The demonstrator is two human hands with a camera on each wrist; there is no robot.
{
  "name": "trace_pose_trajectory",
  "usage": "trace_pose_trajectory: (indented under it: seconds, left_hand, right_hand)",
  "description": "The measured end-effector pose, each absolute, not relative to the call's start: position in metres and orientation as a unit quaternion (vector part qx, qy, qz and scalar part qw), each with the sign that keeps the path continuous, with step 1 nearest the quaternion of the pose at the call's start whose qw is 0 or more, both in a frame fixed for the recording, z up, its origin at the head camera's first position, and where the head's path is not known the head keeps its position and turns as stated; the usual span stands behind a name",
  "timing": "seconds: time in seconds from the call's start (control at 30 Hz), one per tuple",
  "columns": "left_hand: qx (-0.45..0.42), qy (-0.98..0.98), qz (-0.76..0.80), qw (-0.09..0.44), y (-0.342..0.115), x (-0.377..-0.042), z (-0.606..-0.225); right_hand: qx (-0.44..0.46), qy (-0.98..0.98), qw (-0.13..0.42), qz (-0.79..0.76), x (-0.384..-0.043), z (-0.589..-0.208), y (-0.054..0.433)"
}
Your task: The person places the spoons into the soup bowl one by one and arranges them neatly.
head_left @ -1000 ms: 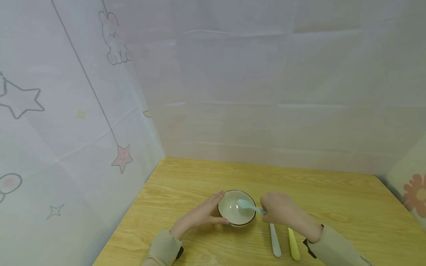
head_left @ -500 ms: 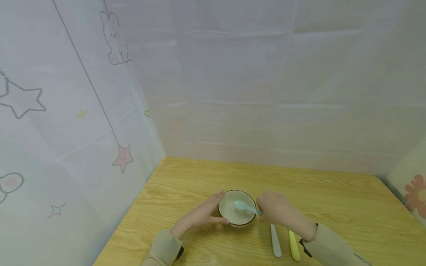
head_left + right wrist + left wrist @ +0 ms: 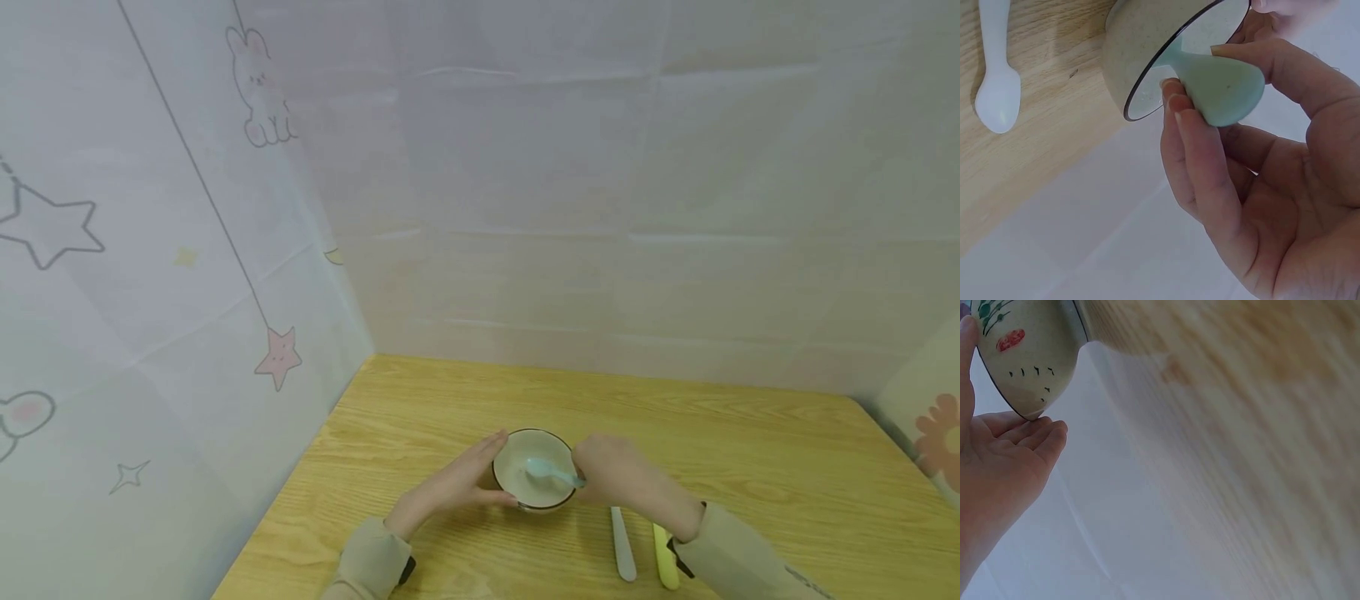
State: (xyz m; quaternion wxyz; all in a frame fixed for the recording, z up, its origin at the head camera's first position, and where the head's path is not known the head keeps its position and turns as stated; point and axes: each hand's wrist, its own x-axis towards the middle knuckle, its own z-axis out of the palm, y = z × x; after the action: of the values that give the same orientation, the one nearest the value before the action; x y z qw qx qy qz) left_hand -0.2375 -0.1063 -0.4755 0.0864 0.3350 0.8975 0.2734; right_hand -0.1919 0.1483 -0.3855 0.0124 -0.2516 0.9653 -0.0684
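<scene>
A cream bowl [image 3: 513, 483] with a dark rim stands on the table; the left wrist view shows painted red and green marks on the bowl's outside [image 3: 1035, 359]. My left hand [image 3: 450, 487] holds it from the left, thumb on the near side and fingers on the far side. Between thumb and fingers, my right hand [image 3: 618, 473] pinches the handle of a pale blue-green spoon [image 3: 551, 471]. The spoon's head lies inside the bowl, while its broad handle end [image 3: 1225, 90] sticks out past the rim in the right wrist view.
Right of the bowl, a whitish spoon [image 3: 622, 546] and a yellow utensil [image 3: 664, 558] lie on the wooden table [image 3: 435, 392], partly hidden under the right hand and forearm. Printed white sheets [image 3: 525, 208] hang behind and at the sides.
My right hand has moved a little to the left, toward the bowl. The spoon's head has shifted left and slightly nearer within it. Left hand and bowl stay nearly still.
</scene>
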Motion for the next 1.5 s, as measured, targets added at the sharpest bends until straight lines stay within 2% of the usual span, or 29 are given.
trace_pose_trajectory:
  seconds: [0.67,1.03,1.5]
  left_hand:
    - [0.337,0.896,0.278,0.082,-0.106,-0.238,-0.476]
    - [0.332,0.896,0.279,0.089,-0.107,-0.238,-0.476]
    - [0.328,0.898,0.28,0.085,-0.106,-0.238,-0.478]
  right_hand:
    - [-0.259,0.965,-0.006,-0.041,-0.193,-0.395,0.141]
    - [-0.245,0.968,0.004,-0.044,-0.192,-0.395,0.137]
    - [-0.269,0.963,-0.011,-0.031,-0.191,-0.396,0.133]
